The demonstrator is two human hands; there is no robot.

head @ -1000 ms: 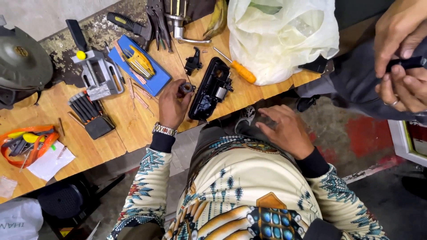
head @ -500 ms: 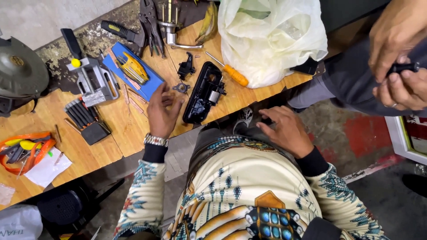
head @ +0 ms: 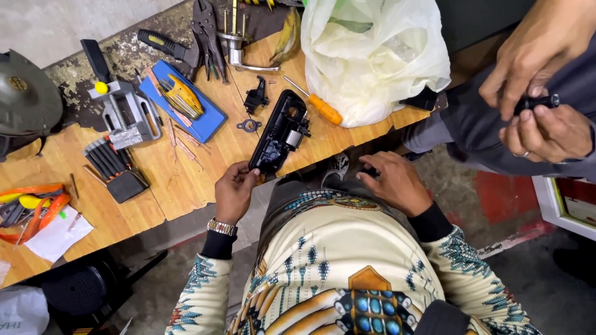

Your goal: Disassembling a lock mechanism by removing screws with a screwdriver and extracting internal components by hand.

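1. The wooden bench [head: 186, 186] is carrying everything, and the black door-handle housing [head: 279, 133] is serving as the landmark here; it is lying near the bench's front edge, its long axis running from the lower left up to the upper right.
2. Beyond the housing's upper end, a white plastic bag [head: 372, 56] is slumping on the bench, with an orange-handled screwdriver [head: 320, 107] lying between bag and housing.
3. Left of the housing, a blue tray [head: 208, 121] is holding a yellow key set [head: 181, 97], and farther left a small grey bench vise [head: 124, 111] is standing.
4. The left hand [head: 234, 192] is sitting at the housing's lower end, at the bench edge; its grip is closing lightly, fingertips [head: 251, 177] pinching that near end, so the housing is stretching away from the grip toward the upper right.
5. The right hand [head: 394, 183] is resting below and right of the housing, off the bench and well apart from it; its grip is loosely curled and I cannot tell whether it is holding anything. The left hand is clearly the nearer one.
6. Just left of the housing's middle, a small metal ring plate [head: 249, 126] and a small black bracket [head: 256, 97] are lying loose.
7. Far right of the housing, another person's hands [head: 540, 93] are working a small black part [head: 537, 102].
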